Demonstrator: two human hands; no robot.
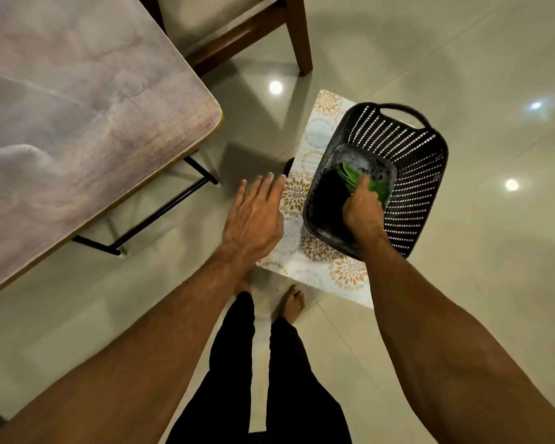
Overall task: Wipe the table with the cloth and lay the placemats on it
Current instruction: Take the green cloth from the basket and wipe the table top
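View from above, looking down past a person's bare forearms, dark trousers and bare feet to a pale tiled floor (462, 75); a marbled tabletop (77, 123) fills the upper left, its surface bare in view, with a wooden chair (297, 36) beyond it. To the right of the tabletop, well apart from it, a dark slotted basket (430, 174) stands on a flower-patterned sheet (321, 129) that lies on the floor.

The right hand (362, 213) reaches down inside the basket; its forefinger lies on a green item (376, 187) at the bottom, the other fingers curled under; whether it has a grip yet cannot be told. The green item looks layered; it may be the cloth or stacked placemats, which is unclear. The left hand (253, 216) hangs flat and spread, holding nothing, over the sheet's near edge, just beside the basket.

The step in hand appears to be fetching from the basket. To do it well, close thumb and fingers around the whole green bundle so no layer slips loose; the free hand could steady the basket rim, since the light basket may tip or lift; raise it straight up, clear of the wall, before turning towards the tabletop.
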